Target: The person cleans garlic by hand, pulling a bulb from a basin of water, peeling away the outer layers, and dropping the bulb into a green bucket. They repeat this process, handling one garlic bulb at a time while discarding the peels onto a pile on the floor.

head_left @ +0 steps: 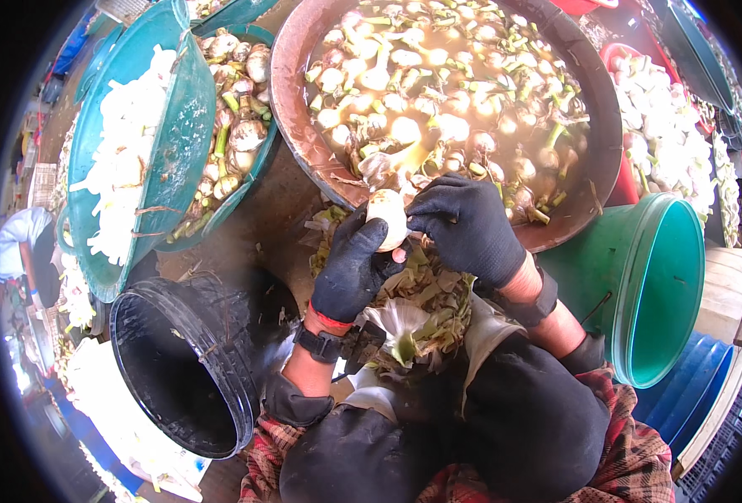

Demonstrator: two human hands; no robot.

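My left hand (355,264), in a black glove with one bare fingertip showing, holds a pale garlic bulb (386,217) upright near the rim of a wide reddish-brown basin (295,107). The fingers of my right hand (468,226), gloved too, are bent close against the bulb's right side; whether they pinch anything there I cannot tell. Many bulbs with cut green stems float in murky water in the basin. Below my hands lies a heap of peeled garlic skins and leaves (431,314), between my knees.
A black bucket (182,371) lies tilted at the left, below teal tubs (185,126) of garlic. On the right are a green bucket (629,289), a blue ribbed container (685,390) and a red tub (616,56) heaped with white bulbs. Another person (28,251) is at the far left.
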